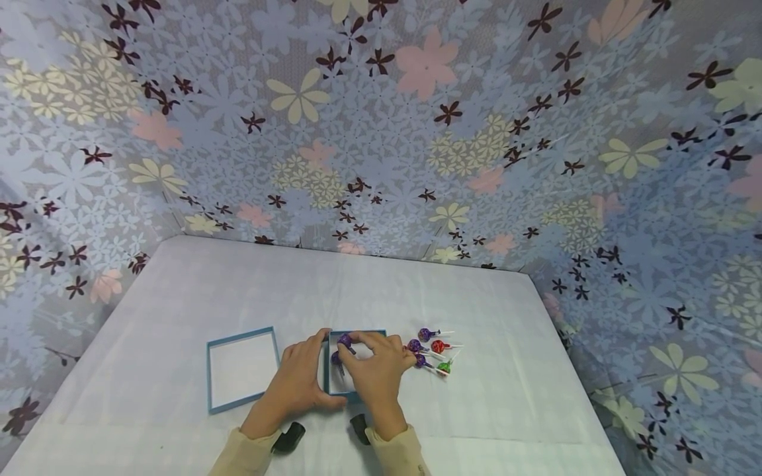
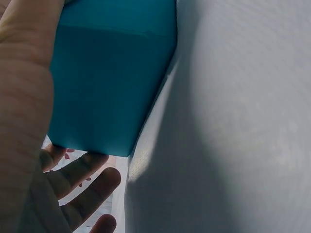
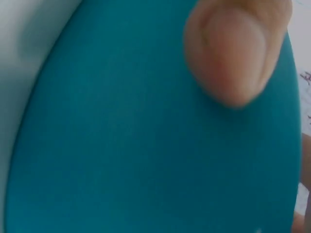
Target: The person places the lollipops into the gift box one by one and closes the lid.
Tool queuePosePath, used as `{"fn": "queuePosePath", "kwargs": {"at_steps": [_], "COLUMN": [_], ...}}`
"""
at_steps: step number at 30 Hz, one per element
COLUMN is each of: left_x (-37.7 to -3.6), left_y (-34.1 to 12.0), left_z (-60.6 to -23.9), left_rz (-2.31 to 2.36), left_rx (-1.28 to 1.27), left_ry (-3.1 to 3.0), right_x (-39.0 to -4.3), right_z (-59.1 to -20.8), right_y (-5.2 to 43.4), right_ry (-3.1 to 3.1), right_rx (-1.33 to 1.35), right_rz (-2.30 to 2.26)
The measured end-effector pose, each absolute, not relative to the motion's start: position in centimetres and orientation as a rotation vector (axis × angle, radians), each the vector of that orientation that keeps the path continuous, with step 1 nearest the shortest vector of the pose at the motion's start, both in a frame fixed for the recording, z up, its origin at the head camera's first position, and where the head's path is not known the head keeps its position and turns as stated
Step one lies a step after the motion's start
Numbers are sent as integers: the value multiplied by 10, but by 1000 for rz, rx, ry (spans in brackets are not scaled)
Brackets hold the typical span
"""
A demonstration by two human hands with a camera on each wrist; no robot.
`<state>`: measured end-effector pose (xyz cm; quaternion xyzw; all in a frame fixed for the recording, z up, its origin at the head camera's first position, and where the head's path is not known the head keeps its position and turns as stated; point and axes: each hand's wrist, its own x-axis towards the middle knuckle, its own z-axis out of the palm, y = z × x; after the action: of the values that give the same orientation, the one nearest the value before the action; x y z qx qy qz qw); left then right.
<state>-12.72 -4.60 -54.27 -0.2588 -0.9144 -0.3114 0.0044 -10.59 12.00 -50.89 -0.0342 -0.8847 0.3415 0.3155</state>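
Observation:
A blue box (image 1: 372, 332) with a white inside stands in front of me. My left hand (image 1: 300, 380) grips its left side, thumb at the near wall and fingers at the far wall; the left wrist view shows those fingers (image 2: 99, 191) beyond the blue wall. Over the box, my right hand (image 1: 381, 373) pinches a purple-wrapped lollipop (image 1: 345, 340) between thumb and forefinger. Another purple lollipop (image 1: 336, 358) lies inside the box at the left. In the right wrist view a thumb (image 3: 233, 58) shows before the blue box wall (image 3: 121, 145); the pinched lollipop is hidden there.
Left of the box lies a shallow blue-edged lid (image 1: 210, 377), white side up. To the right are several lollipops: purple ones (image 1: 424, 334), a red one (image 1: 440, 346) and a green one (image 1: 444, 367). A white cloth (image 1: 488, 396) covers the table; flowered fabric (image 1: 381, 132) hangs behind.

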Motion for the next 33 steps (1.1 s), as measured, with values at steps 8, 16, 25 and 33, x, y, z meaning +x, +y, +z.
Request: {"fn": "queuePosePath", "kwargs": {"at_steps": [8,16,25,33], "left_x": [-129,-128,-128,-128], "left_y": [-45,-46,-45,-45], "left_z": [-543,-539,-543,-542], "left_rz": [-983,-981,-955,-956], "left_rx": [-808,-809,-802,-806], "left_ry": [-2816,-2841,-2846,-2849], "right_x": [-105,-104,-104,-104], "right_z": [-506,-507,-510,-512], "right_y": [110,107,106,105], "right_ry": [-2393,-2469,-2588,-2619], "right_rx": [-141,-207,-269,-294], "right_rz": [790,756,697,646]}}
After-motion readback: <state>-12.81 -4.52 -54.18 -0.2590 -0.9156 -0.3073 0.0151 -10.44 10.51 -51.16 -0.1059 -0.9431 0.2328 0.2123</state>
